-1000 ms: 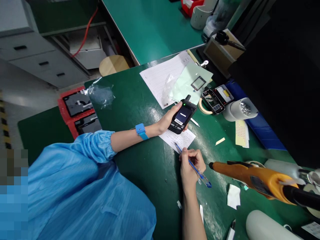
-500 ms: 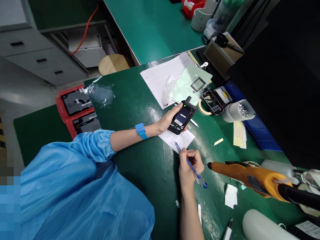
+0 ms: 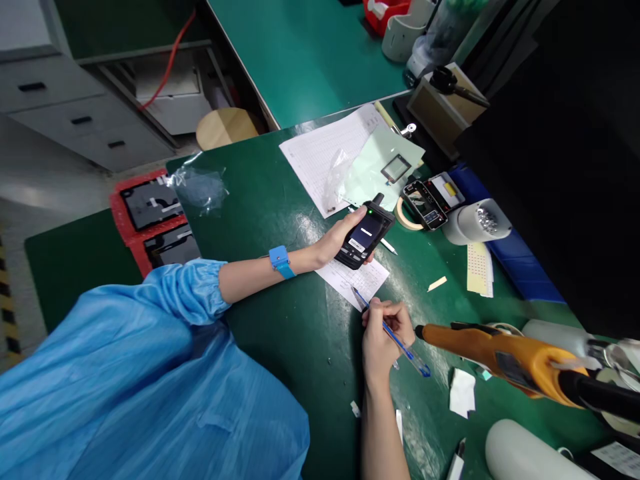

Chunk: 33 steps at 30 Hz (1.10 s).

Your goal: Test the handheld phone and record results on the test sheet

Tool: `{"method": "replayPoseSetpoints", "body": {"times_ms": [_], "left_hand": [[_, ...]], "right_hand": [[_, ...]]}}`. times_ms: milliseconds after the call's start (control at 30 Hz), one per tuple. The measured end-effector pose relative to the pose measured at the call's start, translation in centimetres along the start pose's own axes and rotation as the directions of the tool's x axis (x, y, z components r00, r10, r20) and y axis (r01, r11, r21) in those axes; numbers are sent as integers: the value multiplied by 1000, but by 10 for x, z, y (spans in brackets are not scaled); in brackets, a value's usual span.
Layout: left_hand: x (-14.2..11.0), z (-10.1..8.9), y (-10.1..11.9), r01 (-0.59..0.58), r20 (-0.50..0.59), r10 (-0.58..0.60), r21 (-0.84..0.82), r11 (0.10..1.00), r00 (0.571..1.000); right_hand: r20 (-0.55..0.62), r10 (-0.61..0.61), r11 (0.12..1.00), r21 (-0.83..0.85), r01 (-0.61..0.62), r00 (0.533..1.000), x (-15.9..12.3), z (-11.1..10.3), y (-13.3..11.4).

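My left hand point(image 3: 334, 245) is closed round a black handheld radio point(image 3: 367, 233) with a stubby antenna, a lit green light and white text on its dark screen. The radio is held above the top of a small written paper slip point(image 3: 355, 283), hiding part of it. My right hand point(image 3: 385, 333) grips a blue pen point(image 3: 405, 350), whose tip is at the lower edge of the slip; whether it touches the paper I cannot tell. A white pen-like stick point(image 3: 389, 247) lies partly behind the radio.
An orange tool handle point(image 3: 490, 350) juts in from the right, close to my right hand. Beyond the radio lie a tape roll point(image 3: 406, 217), an opened device housing point(image 3: 425, 205) and a printed sheet point(image 3: 313, 157). Red trays point(image 3: 131, 223) are at the left; a knife point(image 3: 456, 463) lies at the bottom.
My right hand has shifted slightly right, and the pen leans lower, its rear end further right. My left hand and the radio have hardly moved.
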<state>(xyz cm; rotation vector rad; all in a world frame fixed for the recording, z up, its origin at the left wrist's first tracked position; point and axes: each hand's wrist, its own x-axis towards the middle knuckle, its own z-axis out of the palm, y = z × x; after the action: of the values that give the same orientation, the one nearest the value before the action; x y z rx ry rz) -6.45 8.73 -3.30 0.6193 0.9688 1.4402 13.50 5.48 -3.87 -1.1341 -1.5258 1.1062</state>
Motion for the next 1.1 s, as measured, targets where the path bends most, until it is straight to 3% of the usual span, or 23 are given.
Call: {"method": "replayPoseSetpoints", "body": {"times_ms": [233, 533, 900, 1100], "left_hand": [[0, 0, 1, 13, 7, -13, 23, 1000, 1000], [-1, 0, 0, -12, 16, 11, 70, 997, 1000], [0, 1, 1, 9, 5, -9, 50, 999, 1000], [2, -2, -1, 18, -8, -17, 56, 998, 1000]], "right_hand": [[-54, 19, 1000, 23, -18, 998, 0, 2, 0], [8, -30, 995, -91, 31, 1000, -1, -2, 1], [55, -35, 993, -109, 41, 998, -4, -3, 10], [94, -146, 978, -136, 158, 985, -6, -2, 7]]}}
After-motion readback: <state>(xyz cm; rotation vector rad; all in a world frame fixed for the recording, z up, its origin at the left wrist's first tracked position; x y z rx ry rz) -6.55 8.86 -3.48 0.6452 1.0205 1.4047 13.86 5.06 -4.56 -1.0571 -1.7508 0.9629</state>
